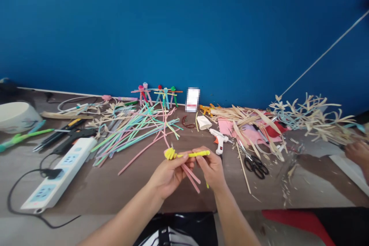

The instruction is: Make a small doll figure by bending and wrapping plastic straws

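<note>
Two hands meet at lower centre of the frame, just above the near part of the table [115,188]. Left hand [168,175]: fingers closed around the coiled end of a yellow pipe cleaner [196,154], with two pink pipe cleaners [191,177] tucked under the same grip and slanting down to the right. Right hand [211,167]: thumb and forefinger pinched narrow on the straight free end of the yellow stem.

Judgement: the yellow stem is held level between the two pinches. The work would go best with the left pinch tight on the coil and the right hand gripping close to it, so the wire bends where intended and the pink stems do not slip.

Mid-frame:
- A white hot-glue gun [219,140] lies just beyond the right hand.
- Black scissors [255,165] lie to its right.
- A white power strip [62,173] sits at lower left.

Farther back:
- A loose spread of pastel pipe cleaners [135,128] lies left of centre.
- Dried straw strips [253,123] are heaped at right.
- Small pipe-cleaner figures [157,94] stand against the blue wall [173,27].
- Another person's hand [357,152] shows at the right edge.
</note>
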### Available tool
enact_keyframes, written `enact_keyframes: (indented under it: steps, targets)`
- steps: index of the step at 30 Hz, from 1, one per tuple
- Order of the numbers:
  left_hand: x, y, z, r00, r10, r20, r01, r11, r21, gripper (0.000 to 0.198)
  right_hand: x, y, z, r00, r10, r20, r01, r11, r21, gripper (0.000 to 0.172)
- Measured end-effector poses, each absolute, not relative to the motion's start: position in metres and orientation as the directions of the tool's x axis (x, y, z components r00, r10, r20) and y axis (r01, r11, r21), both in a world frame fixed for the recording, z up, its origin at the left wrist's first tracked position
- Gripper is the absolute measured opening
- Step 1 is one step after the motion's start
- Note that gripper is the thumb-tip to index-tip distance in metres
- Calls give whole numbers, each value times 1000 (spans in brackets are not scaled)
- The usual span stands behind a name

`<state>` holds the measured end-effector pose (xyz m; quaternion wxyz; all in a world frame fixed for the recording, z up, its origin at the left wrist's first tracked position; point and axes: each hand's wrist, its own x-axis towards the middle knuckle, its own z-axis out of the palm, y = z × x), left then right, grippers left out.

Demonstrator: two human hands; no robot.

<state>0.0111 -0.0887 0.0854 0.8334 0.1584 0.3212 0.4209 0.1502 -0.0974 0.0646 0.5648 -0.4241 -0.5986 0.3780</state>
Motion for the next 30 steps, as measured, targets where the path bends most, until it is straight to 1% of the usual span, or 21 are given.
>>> enact_keyframes:
  steps: [2, 4, 7, 10, 13, 15, 20, 22, 23, 25, 26, 28, 30]
  targets:
    - [10, -87, 83, 320, 884, -341, -584, 468, 664, 19, 148, -98, 65, 11, 965, 263, 89, 261, -961, 18]
    - [10, -88, 80, 231, 933, -277, -527, 359, 770, 23, 144, -99, 64, 33, 986, 163, 89, 160, -983, 20]
    - [10, -90, 75, 123, 965, -231, -416, 262, 871, 26, 137, -101, 61, 58, 997, 41, 75, 37, -997, 26]
    - [11, -90, 71, 23, 981, -194, -381, 188, 905, 23, 131, -102, 58, 87, 996, -11, 85, -19, -996, 32]
    - [10, -90, 67, -9, 987, -160, -355, 147, 923, 20, 129, -102, 57, 110, 994, 12, 156, -5, -988, 33]
    - [9, -90, 65, -29, 992, -127, -301, 112, 947, 18, 129, -102, 57, 107, 994, 6, 194, -15, -981, 33]
    - [3, -89, 62, -71, 997, -26, -132, 16, 991, 13, 124, -103, 52, 13, 995, -97, 169, -98, -981, 30]
    - [1, -87, 61, -75, 997, -3, -84, -4, 996, 13, 122, -105, 52, -41, 995, -87, 201, -77, -977, 26]
    - [-1, -86, 62, -80, 997, 10, -56, -15, 998, 12, 122, -107, 54, -62, 996, -62, 253, -44, -967, 24]
    - [-3, -84, 62, -85, 995, 42, 7, -41, 999, 11, 122, -110, 61, -100, 995, 9, 420, 51, -906, 19]
    - [-4, -83, 63, -83, 995, 60, 35, -57, 998, 11, 123, -112, 66, -117, 992, 42, 520, 98, -848, 18]
    - [-7, -81, 64, -63, 994, 92, 75, -88, 993, 9, 126, -113, 76, -155, 985, 76, 704, 164, -691, 16]
    - [-9, -80, 64, -34, 993, 111, 89, -108, 990, 8, 129, -114, 85, -199, 978, 65, 820, 203, -535, 16]
